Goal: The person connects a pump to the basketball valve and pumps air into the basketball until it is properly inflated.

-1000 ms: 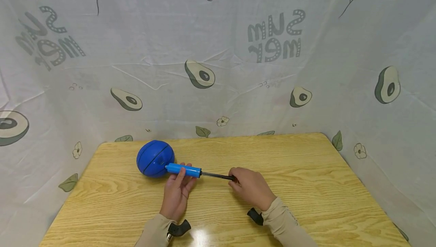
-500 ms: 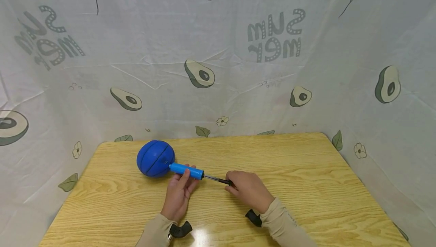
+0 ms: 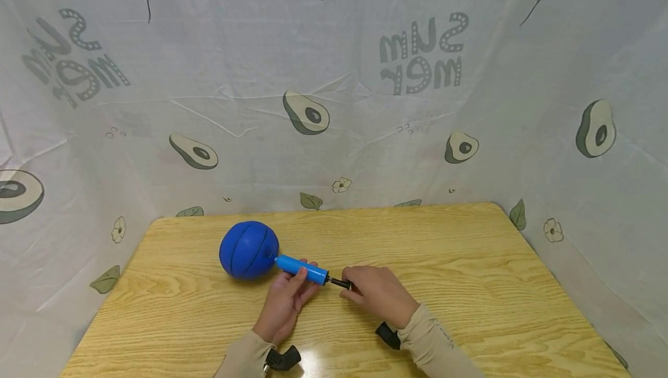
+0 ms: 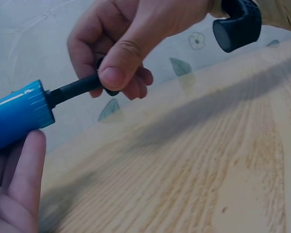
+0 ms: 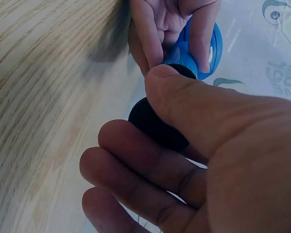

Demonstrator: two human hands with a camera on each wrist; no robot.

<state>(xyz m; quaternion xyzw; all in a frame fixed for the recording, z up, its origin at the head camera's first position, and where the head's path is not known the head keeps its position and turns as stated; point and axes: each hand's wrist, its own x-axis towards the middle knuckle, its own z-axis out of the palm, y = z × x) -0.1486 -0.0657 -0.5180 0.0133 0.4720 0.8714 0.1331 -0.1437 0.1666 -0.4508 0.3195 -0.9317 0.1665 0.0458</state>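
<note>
A small blue ball with black lines rests on the table at the left, slightly dented where the pump's tip meets it. My left hand holds the blue barrel of a hand pump, thumb on top and fingers beneath. At the other end, my right hand grips the black handle. In the left wrist view a short stretch of the black pump rod shows between barrel and fingers. The right wrist view has the round black handle end between my thumb and curled fingers.
The wooden table extends around both hands. A pale curtain with avocado prints hangs behind it and along both sides. A black wrist mount sits on the left sleeve, another on the right.
The right hand has moved left, sliding the pump rod most of the way into the barrel. Ball, barrel and left hand have shifted right and nearer; the ball's dent looks smaller.
</note>
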